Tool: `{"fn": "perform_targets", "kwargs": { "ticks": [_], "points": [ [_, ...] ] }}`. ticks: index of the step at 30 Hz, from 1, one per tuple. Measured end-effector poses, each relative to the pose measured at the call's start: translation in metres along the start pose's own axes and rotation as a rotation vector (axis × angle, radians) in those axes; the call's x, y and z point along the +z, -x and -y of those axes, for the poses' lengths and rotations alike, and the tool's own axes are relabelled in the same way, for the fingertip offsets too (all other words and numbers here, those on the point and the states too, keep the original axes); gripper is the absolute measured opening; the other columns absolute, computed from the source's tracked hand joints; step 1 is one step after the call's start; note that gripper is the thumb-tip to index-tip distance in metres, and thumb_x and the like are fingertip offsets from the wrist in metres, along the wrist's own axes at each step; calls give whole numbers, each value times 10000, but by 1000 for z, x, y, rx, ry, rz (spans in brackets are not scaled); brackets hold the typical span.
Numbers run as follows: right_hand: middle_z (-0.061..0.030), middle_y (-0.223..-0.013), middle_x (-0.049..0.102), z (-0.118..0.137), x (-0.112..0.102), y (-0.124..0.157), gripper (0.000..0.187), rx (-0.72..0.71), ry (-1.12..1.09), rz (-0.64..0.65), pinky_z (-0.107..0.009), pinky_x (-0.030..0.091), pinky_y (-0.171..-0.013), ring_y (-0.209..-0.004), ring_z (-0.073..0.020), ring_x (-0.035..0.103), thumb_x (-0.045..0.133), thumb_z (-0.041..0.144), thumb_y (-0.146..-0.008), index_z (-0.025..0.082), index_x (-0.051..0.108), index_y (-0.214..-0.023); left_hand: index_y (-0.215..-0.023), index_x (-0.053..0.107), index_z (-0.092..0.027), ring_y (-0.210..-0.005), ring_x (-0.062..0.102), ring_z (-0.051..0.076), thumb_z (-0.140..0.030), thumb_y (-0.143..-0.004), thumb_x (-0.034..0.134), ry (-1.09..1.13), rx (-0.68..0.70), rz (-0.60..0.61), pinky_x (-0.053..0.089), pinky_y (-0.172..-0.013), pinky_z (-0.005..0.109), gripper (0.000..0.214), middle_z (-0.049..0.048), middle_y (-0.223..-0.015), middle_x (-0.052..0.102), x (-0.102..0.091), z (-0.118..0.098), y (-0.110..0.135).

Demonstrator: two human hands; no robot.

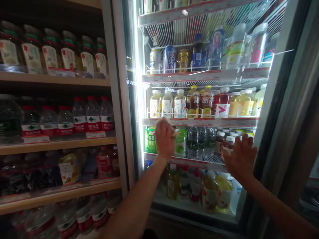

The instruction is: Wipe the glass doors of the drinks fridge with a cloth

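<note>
My left hand (164,137) is raised in front of a lit drinks fridge, before the green drink packs on a middle shelf. Its fingers look bent and are blurred; a small pale edge shows beside them, but I cannot make out what it is. My right hand (239,157) is up at the right side of the same shelf, fingers extended and holding nothing visible. It overlaps dark bottles with white caps (228,142); I cannot tell whether it touches them. A green pack (180,142) and clear water bottles (193,141) stand between the hands.
Bright reflections suggest glass across the fridge front. Above are tea bottles (179,103) and cans (169,59); large bottles (209,189) stand at the bottom. A frame post (113,83) divides the fridge from wooden shelves (57,146) with red-capped water bottles (79,113).
</note>
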State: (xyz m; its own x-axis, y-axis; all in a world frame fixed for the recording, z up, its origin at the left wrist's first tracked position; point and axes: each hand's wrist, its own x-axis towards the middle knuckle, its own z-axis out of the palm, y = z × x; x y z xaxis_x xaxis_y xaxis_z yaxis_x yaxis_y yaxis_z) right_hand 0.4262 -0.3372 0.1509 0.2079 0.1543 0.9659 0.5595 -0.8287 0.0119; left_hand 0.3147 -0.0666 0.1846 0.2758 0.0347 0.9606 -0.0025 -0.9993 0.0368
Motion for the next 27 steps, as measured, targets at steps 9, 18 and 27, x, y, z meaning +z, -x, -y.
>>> {"fn": "perform_targets", "kwargs": {
  "ticks": [9,18,27],
  "points": [
    [-203,-1495,163,-6,-6,-1,745,-50,27,25,-572,264,-1027,-1373,-352,154,445,387,-866,123,77,-1458,-1354,341,-125,-1398,125,261,-222,-869,387,-86,-45,-131,228,-1110,470,496,126,-1496,230,-14,13,-5],
    [-175,-1491,205,-11,-13,-3,695,-62,7,39,-547,300,-1018,-1360,-342,212,446,338,-868,169,121,-1458,-1308,424,-233,-1375,227,192,-201,-848,434,-35,796,257,197,-1128,434,461,48,-1457,342,27,-50,31],
    [-118,-1501,212,23,-12,13,704,-155,-98,74,-552,210,-1065,-1371,-324,188,460,314,-853,222,114,-1459,-1396,241,-102,-1403,9,301,-188,-875,378,-177,-170,-243,205,-1082,570,546,195,-1512,94,-19,40,45]
  ]
}}
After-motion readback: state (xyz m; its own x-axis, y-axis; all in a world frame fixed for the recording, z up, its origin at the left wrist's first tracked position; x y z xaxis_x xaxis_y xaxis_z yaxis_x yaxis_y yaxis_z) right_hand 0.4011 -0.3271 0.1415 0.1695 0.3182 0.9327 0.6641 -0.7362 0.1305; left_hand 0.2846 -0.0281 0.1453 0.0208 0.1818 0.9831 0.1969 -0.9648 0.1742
